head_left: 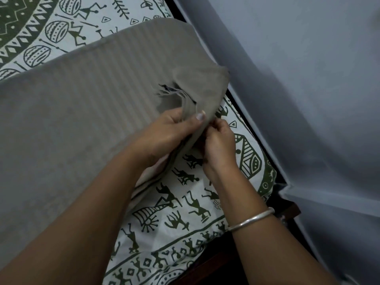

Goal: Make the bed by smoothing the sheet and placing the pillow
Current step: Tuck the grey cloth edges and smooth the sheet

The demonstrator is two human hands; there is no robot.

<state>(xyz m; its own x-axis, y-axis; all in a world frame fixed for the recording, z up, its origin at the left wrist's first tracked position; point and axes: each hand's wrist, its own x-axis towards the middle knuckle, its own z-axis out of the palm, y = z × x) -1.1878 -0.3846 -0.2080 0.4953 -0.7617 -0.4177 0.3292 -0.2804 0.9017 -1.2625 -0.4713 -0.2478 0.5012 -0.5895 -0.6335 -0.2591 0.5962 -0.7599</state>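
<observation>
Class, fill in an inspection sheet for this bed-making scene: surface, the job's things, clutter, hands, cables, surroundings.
Surface: bed sheet, white with a dark green figure print, spread over the bed, lightly creased.
Job's things: grey striped pillow over the sheet, its cover bunched at the held end.
Clutter: nothing seen.
Hands: left hand and right hand both grip the edge of the pillow's cover; silver bangle on the right wrist.
Cables: nothing seen.
Surroundings: blue-grey wall along the bed; dark bed frame between sheet and wall.

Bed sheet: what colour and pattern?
White bed sheet with dark green tribal-style figures and geometric borders; head view.
</observation>
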